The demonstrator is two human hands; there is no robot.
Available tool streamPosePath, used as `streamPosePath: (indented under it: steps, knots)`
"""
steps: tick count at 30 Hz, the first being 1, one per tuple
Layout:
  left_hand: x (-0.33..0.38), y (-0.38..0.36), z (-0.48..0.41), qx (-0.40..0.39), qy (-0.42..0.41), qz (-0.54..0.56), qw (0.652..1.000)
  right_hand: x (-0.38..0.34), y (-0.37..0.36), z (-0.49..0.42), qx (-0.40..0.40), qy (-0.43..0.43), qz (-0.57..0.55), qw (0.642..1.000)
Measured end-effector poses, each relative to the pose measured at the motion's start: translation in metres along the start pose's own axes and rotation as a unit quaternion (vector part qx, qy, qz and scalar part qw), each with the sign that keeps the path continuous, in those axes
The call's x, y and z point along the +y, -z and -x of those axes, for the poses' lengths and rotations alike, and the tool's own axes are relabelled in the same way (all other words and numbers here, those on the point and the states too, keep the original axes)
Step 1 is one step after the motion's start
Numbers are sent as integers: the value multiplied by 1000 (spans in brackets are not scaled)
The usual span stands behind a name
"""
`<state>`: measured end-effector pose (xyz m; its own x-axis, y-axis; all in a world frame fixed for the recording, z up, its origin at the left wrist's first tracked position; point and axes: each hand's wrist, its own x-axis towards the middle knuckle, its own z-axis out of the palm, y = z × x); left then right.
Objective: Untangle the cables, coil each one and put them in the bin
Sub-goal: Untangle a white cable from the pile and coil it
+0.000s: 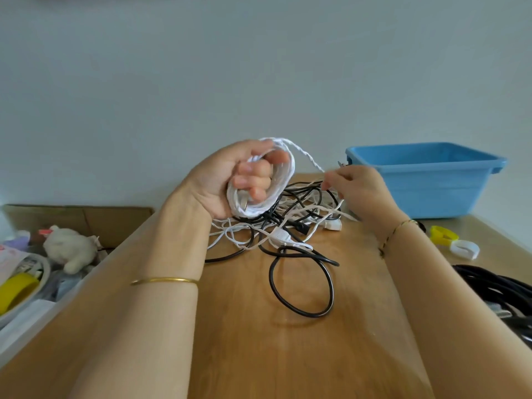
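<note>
The white cable (285,174) is partly wound into a thick coil held up at the centre of the frame, just above the far end of the wooden table (259,341). The left hand (230,180) grips this coil, its fingers curled through the ring and the thumb over the top. A loose twisted length of the same cable runs from the top of the coil down and right to the right hand (357,191), which pinches it between its fingertips.

Below both hands lies the tangle (288,223) of black and white cables on the table, with white plugs among the strands. One black loop (302,283) spills from it toward the lower middle of the frame. The blue bin (426,180) stands on the table at the right of the frame, behind the right hand.

A black cable bundle (495,289) lies at the right edge, with a yellow ring (443,234) and a white ring (465,249) above it. At the left, a cardboard box (115,223) holds a plush toy (69,246).
</note>
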<state>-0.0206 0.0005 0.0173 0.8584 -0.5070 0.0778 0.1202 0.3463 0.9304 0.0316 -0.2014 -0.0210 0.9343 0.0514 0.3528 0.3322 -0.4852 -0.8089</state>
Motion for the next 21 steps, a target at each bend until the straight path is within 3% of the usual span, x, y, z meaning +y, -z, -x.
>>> streamPosePath:
  steps: [2, 3, 6, 9, 13, 15, 18, 21]
  knots:
    - [-2, 12, -3, -98, -1, 192, 977, -4, -7, 1, -38, 27, 25, 999]
    - [-3, 15, -4, -97, -29, 251, 963, -7, -10, 3, -65, 44, 29, 996]
    - [-4, 17, -9, 8, -163, 329, 930, -20, -14, 9, -152, 92, 48, 983]
    - [-4, 9, -11, 75, -267, 333, 901, -35, -17, 14, -219, 136, 112, 960]
    - [-9, 2, -21, 250, -319, 200, 892, -49, -20, 24, -292, 164, 199, 921]
    - [-12, 4, -24, 353, -341, 74, 868, -54, -17, 27, -319, 152, 205, 913]
    - [-16, 20, -28, 457, -366, -191, 788, -58, -7, 29, -311, 130, 216, 917]
    - [-18, 24, -26, 470, -312, -428, 706, -60, 5, 26, -235, 111, 175, 950]
